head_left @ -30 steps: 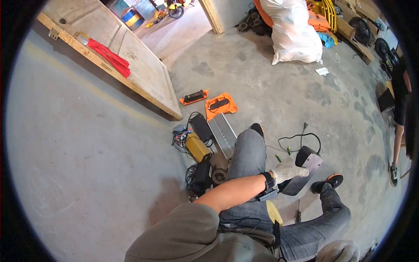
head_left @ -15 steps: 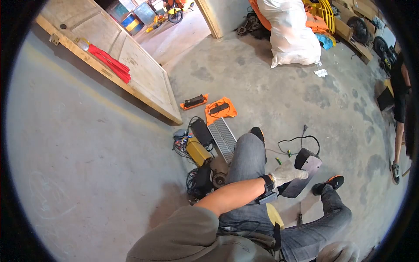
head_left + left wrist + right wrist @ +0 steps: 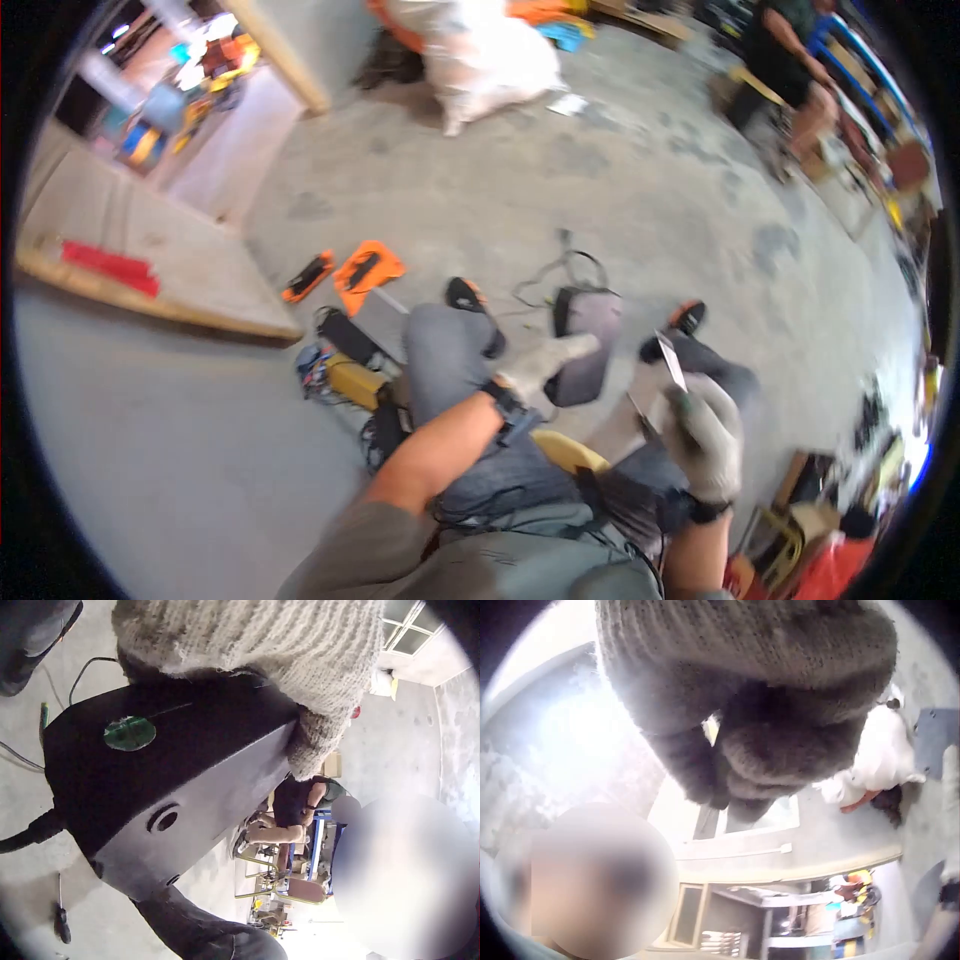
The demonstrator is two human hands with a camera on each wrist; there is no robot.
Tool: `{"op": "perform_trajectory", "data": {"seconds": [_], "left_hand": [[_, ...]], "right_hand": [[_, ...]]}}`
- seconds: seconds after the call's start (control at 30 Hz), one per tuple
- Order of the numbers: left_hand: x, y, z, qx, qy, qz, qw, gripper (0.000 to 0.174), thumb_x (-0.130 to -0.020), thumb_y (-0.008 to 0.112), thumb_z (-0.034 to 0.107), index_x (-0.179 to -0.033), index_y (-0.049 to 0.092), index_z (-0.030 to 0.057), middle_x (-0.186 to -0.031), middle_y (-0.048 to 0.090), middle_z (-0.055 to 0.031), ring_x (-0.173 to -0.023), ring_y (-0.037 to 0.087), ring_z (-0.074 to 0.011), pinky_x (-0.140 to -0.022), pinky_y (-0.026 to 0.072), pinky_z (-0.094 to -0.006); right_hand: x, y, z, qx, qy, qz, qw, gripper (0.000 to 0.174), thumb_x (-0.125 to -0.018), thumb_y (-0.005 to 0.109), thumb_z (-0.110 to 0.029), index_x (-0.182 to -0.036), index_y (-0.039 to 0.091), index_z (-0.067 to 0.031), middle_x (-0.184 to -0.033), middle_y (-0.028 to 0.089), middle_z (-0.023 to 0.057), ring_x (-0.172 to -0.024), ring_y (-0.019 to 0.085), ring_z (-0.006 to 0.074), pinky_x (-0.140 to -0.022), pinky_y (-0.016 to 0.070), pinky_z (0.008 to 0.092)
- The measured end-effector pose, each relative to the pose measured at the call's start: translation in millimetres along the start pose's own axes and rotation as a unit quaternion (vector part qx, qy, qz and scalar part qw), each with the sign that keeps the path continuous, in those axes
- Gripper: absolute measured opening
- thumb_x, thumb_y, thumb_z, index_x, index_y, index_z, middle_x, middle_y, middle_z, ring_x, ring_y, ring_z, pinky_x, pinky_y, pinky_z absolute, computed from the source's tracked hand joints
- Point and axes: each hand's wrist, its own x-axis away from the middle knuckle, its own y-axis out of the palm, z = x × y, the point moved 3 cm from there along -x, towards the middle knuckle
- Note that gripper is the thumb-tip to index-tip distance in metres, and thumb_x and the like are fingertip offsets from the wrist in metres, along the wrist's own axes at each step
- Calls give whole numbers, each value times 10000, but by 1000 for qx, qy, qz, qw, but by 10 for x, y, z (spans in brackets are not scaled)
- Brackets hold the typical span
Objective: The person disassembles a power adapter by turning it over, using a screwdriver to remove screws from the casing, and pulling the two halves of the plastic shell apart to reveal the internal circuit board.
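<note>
Left hand: my fingers grip the box over its edge. Right hand: fingers curled round a knife, I think (blurred), right of the box, not touching it. Shoes either side of box, screwdriver near its right, cord off its end. My read: steadying the box, knife readied. Next needs a firm left hold, controlled tip.

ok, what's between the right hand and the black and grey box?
In the head view, a screwdriver on the floor shows between the right hand and the box.
</note>
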Motion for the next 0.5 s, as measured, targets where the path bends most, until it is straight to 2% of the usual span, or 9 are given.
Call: {"op": "perform_trajectory", "data": {"seconds": [0.07, 0.1, 0.17, 0.2, 0.23, 0.27, 0.33, 0.4, 0.5], "left_hand": [[20, 72, 45, 60, -35, 0, 998, 386, -992, 760, 196, -1335, 676, 39, -1199, 754, -77, -1042, 741, -246, -936, 611, -474], [58, 134, 103, 65, 14, -17, 998, 373, -992, 749, 185, -1321, 672, 26, -1187, 747, -99, -1021, 745, -252, -920, 623, -474], [-44, 83, -42, 127, -24, -32, 991, 349, -976, 733, 113, -1303, 657, 15, -1136, 736, -136, -1036, 750, -287, -887, 650, -468], [112, 276, 171, 69, 72, -24, 995, 393, -962, 731, 95, -1333, 630, 13, -1172, 727, -140, -1056, 747, -294, -936, 641, -466], [171, 300, 191, 97, 18, -43, 994, 466, -943, 729, 78, -1384, 596, 10, -1228, 713, -142, -1066, 744, -291, -980, 628, -455], [11, 171, 8, 157, -34, -69, 985, 519, -934, 717, 66, -1427, 566, 5, -1262, 702, -133, -1081, 742, -287, -1005, 617, -440], [70, 295, 133, 48, 91, -101, 990, 549, -911, 705, 74, -1437, 565, -2, -1259, 704, -143, -1125, 729, -284, -1008, 611, -434], [39, 254, 61, 36, 105, -103, 988, 579, -873, 666, -8, -1441, 556, 4, -1308, 683, -131, -1136, 714, -270, -1015, 599, -407], [-142, 148, -61, -12, 108, -109, 988, 601, -872, 706, 29, -1453, 552, 5, -1316, 684, -122, -1148, 713, -273, -1033, 589, -410]], "right_hand": [[-190, 9, 197, 5, 11, 4, 1000, 330, -1043, 618, -222, -1239, 722, 23, -953, 662, 12, -721, 571, 83, -618, 431, 229], [-270, -37, 304, 70, 11, 17, 997, 356, -1046, 613, -215, -1288, 712, 26, -1023, 671, 30, -790, 587, 80, -690, 465, 244], [-427, -109, 570, 124, -18, 34, 991, 418, -1050, 629, -272, -1346, 693, 16, -1098, 691, 62, -881, 634, 115, -777, 523, 271], [-442, -89, 541, 168, 34, 34, 985, 433, -1062, 618, -301, -1378, 682, -14, -1115, 705, 76, -929, 657, 142, -831, 546, 295], [-552, -142, 819, 156, 5, 33, 987, 480, -1056, 625, -371, -1406, 673, -46, -1111, 721, 61, -939, 669, 142, -845, 561, 313], [-558, -64, 778, 130, 60, 77, 987, 428, -1046, 636, -350, -1312, 697, -21, -932, 629, 27, -727, 572, 94, -652, 508, 274], [-729, -99, 1038, 182, 59, 100, 976, 508, -1027, 636, -449, -1315, 674, -32, -1174, 741, 220, -1084, 734, 335, -937, 566, 438], [-815, -46, 1160, 222, 19, 160, 962, 516, -1023, 640, -450, -1318, 617, -28, -1208, 711, 299, -1146, 709, 428, -990, 540, 477], [-968, -41, 1293, 252, -20, 143, 957, 583, -1012, 657, -487, -1349, 563, -21, -1216, 707, 301, -1126, 713, 440, -971, 545, 491]]}}
